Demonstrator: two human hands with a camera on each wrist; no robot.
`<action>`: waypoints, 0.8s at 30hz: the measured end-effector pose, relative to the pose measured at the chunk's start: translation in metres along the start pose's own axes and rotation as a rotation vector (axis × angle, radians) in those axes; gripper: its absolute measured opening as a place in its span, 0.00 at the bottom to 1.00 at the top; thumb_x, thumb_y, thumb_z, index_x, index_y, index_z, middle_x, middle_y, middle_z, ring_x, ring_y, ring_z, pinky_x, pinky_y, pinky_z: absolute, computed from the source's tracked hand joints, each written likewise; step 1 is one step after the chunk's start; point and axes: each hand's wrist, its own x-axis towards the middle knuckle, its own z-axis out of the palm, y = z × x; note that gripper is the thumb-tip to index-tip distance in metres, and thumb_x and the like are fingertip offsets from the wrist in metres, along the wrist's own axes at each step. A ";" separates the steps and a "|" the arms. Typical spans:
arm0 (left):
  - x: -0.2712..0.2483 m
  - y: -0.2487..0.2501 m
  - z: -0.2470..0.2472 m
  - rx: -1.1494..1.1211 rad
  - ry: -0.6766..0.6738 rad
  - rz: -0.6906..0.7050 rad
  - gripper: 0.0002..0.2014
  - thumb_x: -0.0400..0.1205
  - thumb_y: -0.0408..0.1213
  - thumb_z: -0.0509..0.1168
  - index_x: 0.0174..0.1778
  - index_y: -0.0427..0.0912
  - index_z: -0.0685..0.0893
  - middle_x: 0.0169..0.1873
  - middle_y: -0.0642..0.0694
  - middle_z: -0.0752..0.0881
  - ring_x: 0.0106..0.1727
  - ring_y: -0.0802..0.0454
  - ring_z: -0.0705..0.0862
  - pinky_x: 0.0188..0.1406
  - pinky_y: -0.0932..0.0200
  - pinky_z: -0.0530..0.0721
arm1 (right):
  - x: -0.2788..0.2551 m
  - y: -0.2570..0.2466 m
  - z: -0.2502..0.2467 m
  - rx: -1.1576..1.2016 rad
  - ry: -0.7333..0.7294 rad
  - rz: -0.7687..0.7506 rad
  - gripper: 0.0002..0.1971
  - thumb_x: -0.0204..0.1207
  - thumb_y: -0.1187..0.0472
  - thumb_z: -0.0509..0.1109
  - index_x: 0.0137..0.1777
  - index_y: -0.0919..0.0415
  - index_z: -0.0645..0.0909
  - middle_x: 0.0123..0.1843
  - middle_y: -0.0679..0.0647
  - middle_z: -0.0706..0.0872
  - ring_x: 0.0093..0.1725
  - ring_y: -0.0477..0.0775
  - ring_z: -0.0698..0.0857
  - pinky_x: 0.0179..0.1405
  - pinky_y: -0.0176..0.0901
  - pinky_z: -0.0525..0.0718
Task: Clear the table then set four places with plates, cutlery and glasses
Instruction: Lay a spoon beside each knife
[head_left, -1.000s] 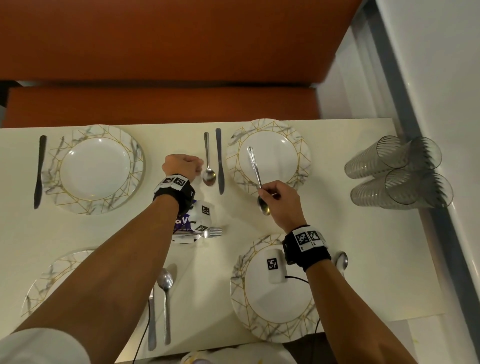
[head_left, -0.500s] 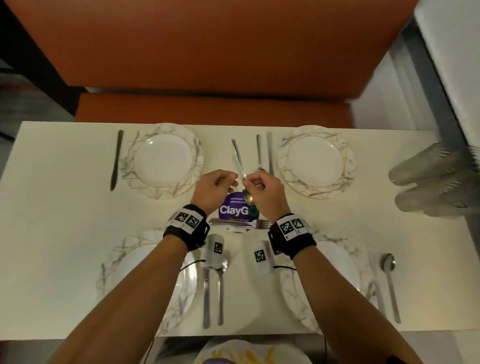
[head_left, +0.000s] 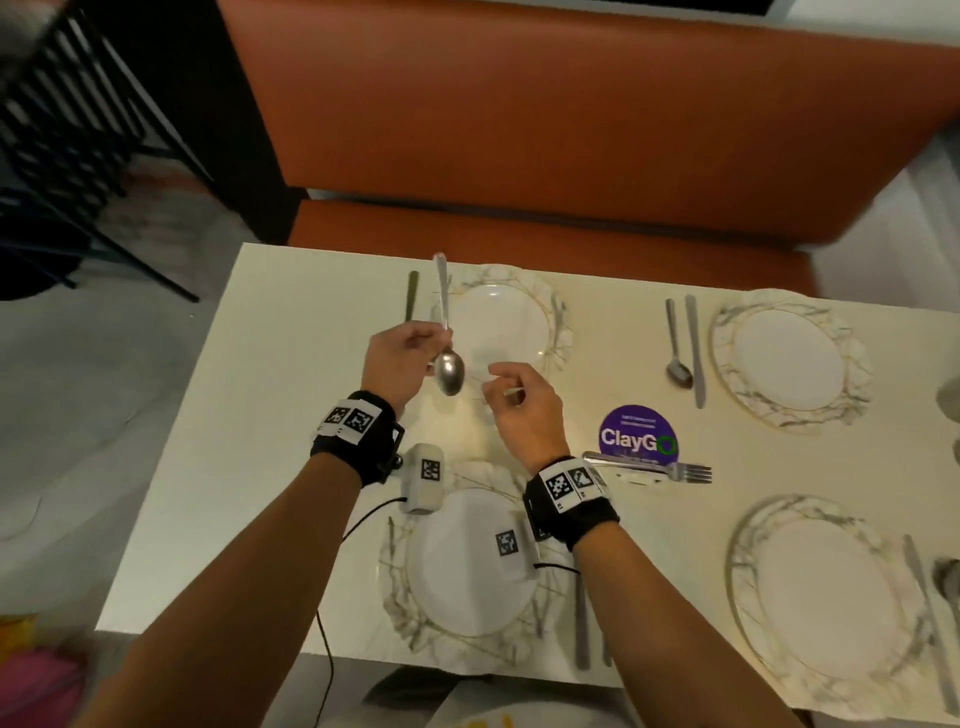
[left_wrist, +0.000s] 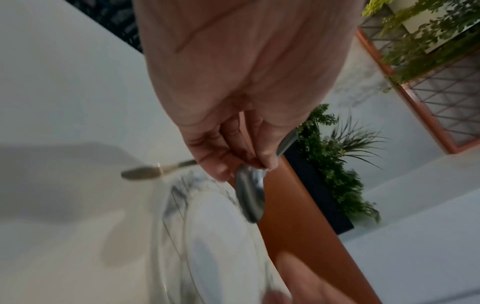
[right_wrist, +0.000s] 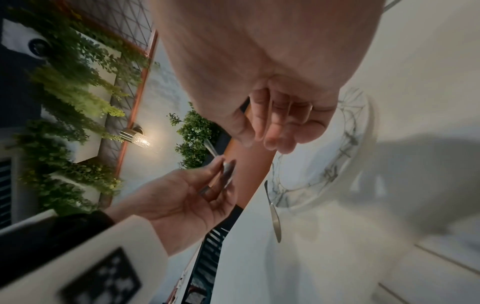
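Observation:
My left hand (head_left: 415, 349) pinches a metal spoon (head_left: 450, 370) by its neck, bowl down and handle pointing away, above the table just left of the far-left marbled plate (head_left: 500, 291). The left wrist view shows the spoon's bowl (left_wrist: 249, 198) hanging under my fingers (left_wrist: 265, 158), over the plate's rim (left_wrist: 179, 197). A knife (head_left: 411, 295) lies to the left of that plate. My right hand (head_left: 501, 387) hovers beside the spoon with loosely curled fingers (right_wrist: 275, 133) and holds nothing.
Three more marbled plates stand at far right (head_left: 789, 358), near left (head_left: 467, 613) and near right (head_left: 826, 597), each with cutlery beside it. A fork (head_left: 649, 469) lies by a purple ClayGo sticker (head_left: 638, 436). An orange bench (head_left: 519, 130) runs behind the table.
The spoon went from my right hand into my left. Both hands moved left, from the middle of the table to the far-left plate. My view swung left too.

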 end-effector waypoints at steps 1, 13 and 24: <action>0.011 -0.001 -0.012 0.030 0.025 -0.004 0.02 0.83 0.31 0.74 0.48 0.39 0.93 0.39 0.44 0.93 0.38 0.56 0.89 0.38 0.58 0.89 | 0.000 0.001 0.004 -0.004 -0.004 0.013 0.10 0.80 0.61 0.73 0.60 0.53 0.87 0.48 0.48 0.89 0.44 0.47 0.87 0.45 0.27 0.82; 0.113 -0.051 -0.067 0.412 0.133 -0.235 0.09 0.80 0.40 0.77 0.55 0.44 0.95 0.54 0.45 0.94 0.60 0.45 0.89 0.62 0.58 0.86 | 0.019 0.039 -0.022 -0.119 0.071 0.148 0.07 0.80 0.65 0.73 0.49 0.50 0.89 0.43 0.44 0.91 0.45 0.55 0.90 0.52 0.52 0.90; 0.123 -0.057 -0.059 0.518 0.230 -0.218 0.08 0.81 0.38 0.75 0.53 0.40 0.95 0.50 0.43 0.94 0.48 0.49 0.88 0.47 0.64 0.80 | 0.025 0.046 -0.036 -0.131 0.073 0.196 0.09 0.83 0.66 0.70 0.51 0.52 0.88 0.43 0.52 0.91 0.40 0.56 0.91 0.36 0.32 0.83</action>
